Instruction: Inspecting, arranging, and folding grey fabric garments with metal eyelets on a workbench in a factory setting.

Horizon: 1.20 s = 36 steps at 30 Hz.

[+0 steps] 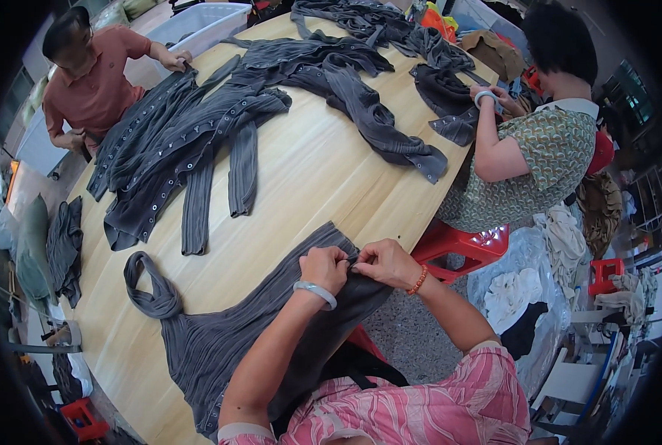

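Note:
A dark grey ribbed garment (219, 334) lies across the near edge of the wooden table (308, 170) and hangs into my lap. My left hand (323, 268), with a pale bangle on the wrist, pinches the garment's edge near the table's rim. My right hand (386, 263), wearing an orange bead bracelet, grips the same edge right beside it, the fingertips of both hands touching. What lies between the fingers is hidden.
Piles of similar grey snap-buttoned garments (190, 141) cover the table's far half. A person in a rust shirt (93, 81) handles one at far left; a person in a patterned top (538, 156) works at right. A red stool (468, 248) and fabric heaps (516, 297) sit on my right.

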### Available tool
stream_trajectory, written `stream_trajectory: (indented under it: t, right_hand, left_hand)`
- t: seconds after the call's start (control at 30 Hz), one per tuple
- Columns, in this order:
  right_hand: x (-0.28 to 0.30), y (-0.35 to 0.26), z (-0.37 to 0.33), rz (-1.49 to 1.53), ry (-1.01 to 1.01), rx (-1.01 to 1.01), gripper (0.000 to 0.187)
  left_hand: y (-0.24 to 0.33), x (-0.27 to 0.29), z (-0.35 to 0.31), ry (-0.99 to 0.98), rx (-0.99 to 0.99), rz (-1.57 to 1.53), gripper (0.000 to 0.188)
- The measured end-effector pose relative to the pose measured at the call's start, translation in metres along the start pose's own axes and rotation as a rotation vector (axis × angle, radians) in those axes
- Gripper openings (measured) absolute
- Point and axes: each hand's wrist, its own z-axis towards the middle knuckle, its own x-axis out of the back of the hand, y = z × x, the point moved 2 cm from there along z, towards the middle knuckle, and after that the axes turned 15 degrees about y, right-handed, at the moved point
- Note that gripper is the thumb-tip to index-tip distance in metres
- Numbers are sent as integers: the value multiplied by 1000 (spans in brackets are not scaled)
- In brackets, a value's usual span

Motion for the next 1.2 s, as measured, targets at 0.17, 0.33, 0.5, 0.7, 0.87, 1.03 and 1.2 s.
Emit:
stream_trajectory:
  t: [0.17,0.33,0.5,0.7,0.87,1.03,1.2]
  right_hand:
    - [10,-5,2,-59,-53,-122,18]
    - [10,-36,-6,-405,292,161,10]
    - [-24,-65,4,-108,254,620,18]
    - [-74,-46,42,-448,61,696,53]
    - [-79,-50,61,-519,68,708,53]
    - [-86,-50,66,-527,83,716,51]
    - [-90,-45,64,-557,125,671,49]
  left_hand:
    - [3,5,-3,-27,77,-54,10]
    - [15,22,-46,323,-282,21,40]
    - [-3,69,-146,190,-266,293,67]
    - [-72,108,-236,201,61,556,80]
    - [-105,134,-233,252,84,625,91]
    - [-130,164,-213,252,31,611,90]
    - [-147,180,-220,276,18,637,91]
